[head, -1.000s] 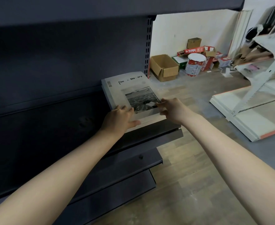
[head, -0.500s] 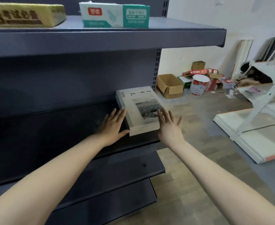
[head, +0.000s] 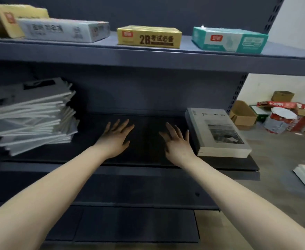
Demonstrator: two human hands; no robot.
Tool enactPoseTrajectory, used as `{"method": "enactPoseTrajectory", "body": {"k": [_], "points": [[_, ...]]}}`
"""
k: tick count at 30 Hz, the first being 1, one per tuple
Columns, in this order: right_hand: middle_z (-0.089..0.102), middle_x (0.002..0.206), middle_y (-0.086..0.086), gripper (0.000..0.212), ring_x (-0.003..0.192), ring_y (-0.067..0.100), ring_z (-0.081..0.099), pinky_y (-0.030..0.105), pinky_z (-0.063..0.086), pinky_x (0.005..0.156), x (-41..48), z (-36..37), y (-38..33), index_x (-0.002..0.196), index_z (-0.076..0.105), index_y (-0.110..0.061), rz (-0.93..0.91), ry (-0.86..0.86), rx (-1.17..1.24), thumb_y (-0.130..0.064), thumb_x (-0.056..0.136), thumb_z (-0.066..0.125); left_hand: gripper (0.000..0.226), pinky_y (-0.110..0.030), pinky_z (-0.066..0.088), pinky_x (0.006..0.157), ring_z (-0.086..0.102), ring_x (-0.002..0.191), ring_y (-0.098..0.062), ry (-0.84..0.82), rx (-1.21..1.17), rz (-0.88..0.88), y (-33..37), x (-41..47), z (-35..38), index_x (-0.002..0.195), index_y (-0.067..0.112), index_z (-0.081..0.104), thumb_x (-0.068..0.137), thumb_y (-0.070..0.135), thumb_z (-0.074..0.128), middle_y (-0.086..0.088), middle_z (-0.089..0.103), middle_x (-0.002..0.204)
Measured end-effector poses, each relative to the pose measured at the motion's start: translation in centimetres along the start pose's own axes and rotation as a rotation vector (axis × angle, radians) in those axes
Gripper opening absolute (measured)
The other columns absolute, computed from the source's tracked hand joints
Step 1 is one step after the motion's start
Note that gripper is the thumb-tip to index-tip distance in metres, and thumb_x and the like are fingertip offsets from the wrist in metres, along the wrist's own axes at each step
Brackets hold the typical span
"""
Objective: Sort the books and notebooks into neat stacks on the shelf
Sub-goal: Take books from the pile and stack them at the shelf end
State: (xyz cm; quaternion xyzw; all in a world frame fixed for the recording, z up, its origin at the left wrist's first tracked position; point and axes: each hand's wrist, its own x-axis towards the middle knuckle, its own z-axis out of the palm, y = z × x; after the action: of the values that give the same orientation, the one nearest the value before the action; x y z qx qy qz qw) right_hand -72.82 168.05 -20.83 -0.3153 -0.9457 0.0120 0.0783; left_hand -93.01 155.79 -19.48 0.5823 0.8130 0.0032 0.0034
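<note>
- okay, book stack (head: 218, 134) squared at the right end of the shelf (head: 146, 123).
- left hand (head: 116, 137), right hand (head: 177, 141): fingers spread, holding nothing.
- notebook pile (head: 31, 116) looks messy, mine to tidy.

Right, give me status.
Left hand, right hand open, empty. Books stacked neat, right end. Notebooks piled askew, left. Nothing blocks the hands.
</note>
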Motion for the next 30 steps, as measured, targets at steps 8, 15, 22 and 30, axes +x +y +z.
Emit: {"method": "enactPoseTrajectory", "body": {"k": [8,15,22,30], "points": [[-0.002,0.159,0.004,0.056,0.146,0.027,-0.002,0.051,-0.003,0.117,4.9,0.3,-12.0,0.147,0.028,-0.024,-0.291,0.039,0.052,-0.016,0.093,0.043,0.06,-0.044,0.012,0.115,0.016,0.143,-0.033,0.197,0.047,-0.233,-11.5,-9.5,-2.7,0.148,0.017,0.028,0.091,0.021,0.049,-0.011,0.018,0.156],[0.012,0.157,0.007,0.051,0.146,0.025,0.005,0.048,-0.01,0.114,8.3,-0.5,-24.3,0.143,0.035,-0.017,-0.556,0.193,0.127,-0.015,0.093,0.043,0.056,-0.04,0.012,0.115,0.009,0.145,-0.03,0.241,0.107,-0.453,-18.4,-18.3,-3.9,0.149,0.023,0.019,0.096,0.023,0.038,-0.007,0.01,0.158],[0.005,0.158,0.008,0.055,0.146,0.026,0.005,0.047,-0.003,0.116,10.8,-2.3,-37.0,0.146,0.023,-0.015,-0.77,0.237,0.106,-0.015,0.094,0.04,0.057,-0.042,0.009,0.118,0.008,0.145,-0.027,0.247,0.141,-0.644,-23.9,-26.0,-5.0,0.151,0.024,0.013,0.098,0.025,0.036,-0.003,0.005,0.159],[0.003,0.158,0.007,0.073,0.145,0.029,0.0,0.052,-0.002,0.115,15.3,-2.3,-43.1,0.15,0.007,-0.017,-0.654,0.163,-0.006,-0.008,0.089,0.044,0.057,-0.042,0.008,0.118,0.009,0.145,-0.025,0.207,0.129,-0.673,-27.7,-28.5,-3.9,0.151,0.026,0.012,0.099,0.026,0.035,-0.001,0.005,0.159]]}}
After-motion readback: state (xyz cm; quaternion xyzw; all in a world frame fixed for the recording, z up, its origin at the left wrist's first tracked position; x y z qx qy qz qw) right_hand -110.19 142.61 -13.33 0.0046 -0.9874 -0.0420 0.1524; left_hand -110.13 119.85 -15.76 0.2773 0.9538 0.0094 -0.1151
